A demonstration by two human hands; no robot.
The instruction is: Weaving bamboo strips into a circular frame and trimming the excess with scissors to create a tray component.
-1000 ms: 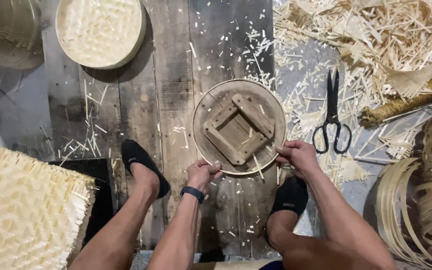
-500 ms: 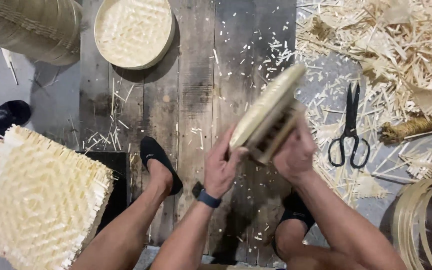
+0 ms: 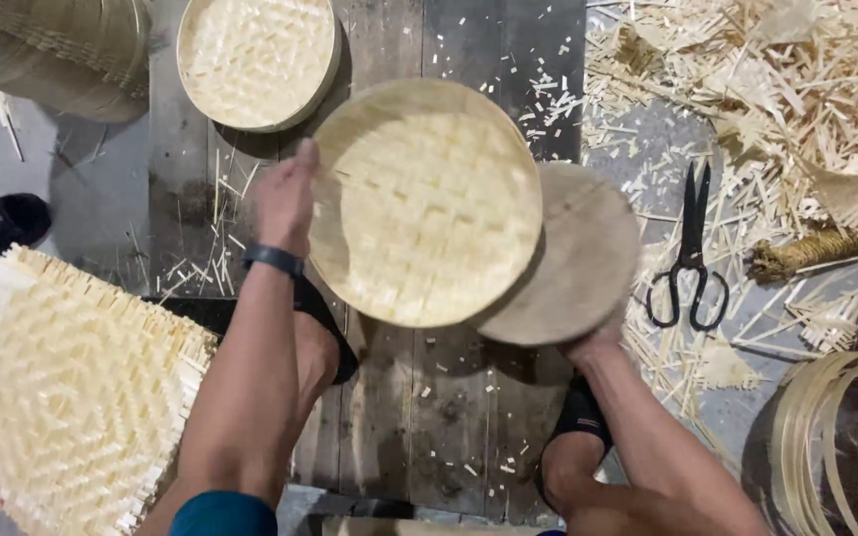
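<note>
My left hand [image 3: 285,199] holds the woven tray [image 3: 427,203] by its left rim; my right hand [image 3: 593,342] grips the round wooden disc [image 3: 578,258] just right of it.

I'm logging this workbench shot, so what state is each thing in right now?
Left hand: gripping the woven tray's left rim.
Right hand: holding the wooden disc's lower edge.
Woven bamboo tray: lifted, woven face up.
Round wooden disc: raised, partly under the tray.
Scissors: closed, lying among the shavings.
Second woven tray: resting on the planks.
Woven mat: flat, edges frayed.
</note>
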